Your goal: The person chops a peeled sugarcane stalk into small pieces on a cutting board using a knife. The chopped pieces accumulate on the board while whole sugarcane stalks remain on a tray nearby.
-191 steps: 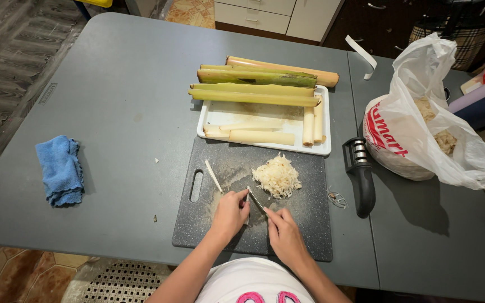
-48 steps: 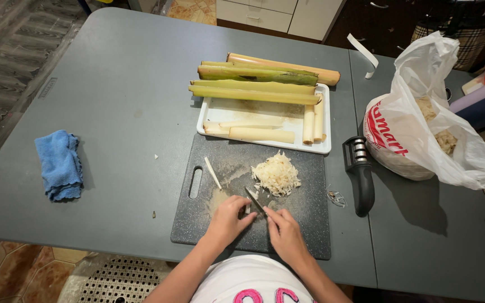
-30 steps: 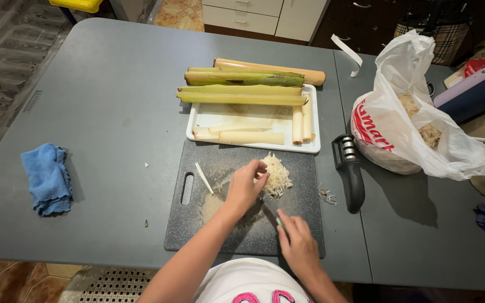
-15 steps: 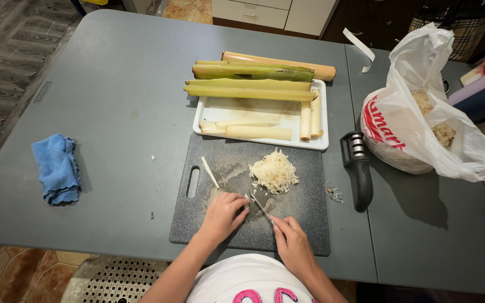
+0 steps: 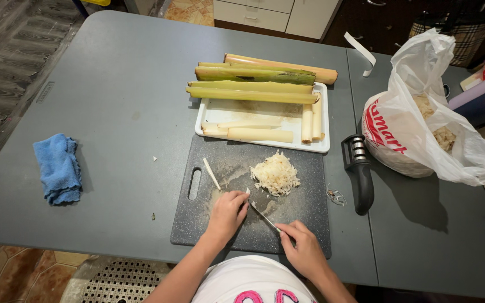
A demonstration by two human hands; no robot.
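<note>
A knife (image 5: 265, 217) is pinched in the right hand (image 5: 304, 251), its handle hidden in the grip. The left hand (image 5: 227, 213) is pressed, fingers curled, on a small pale piece, mostly covered, on the dark cutting board (image 5: 304, 224), near the shredded pile (image 5: 275, 174).
</note>
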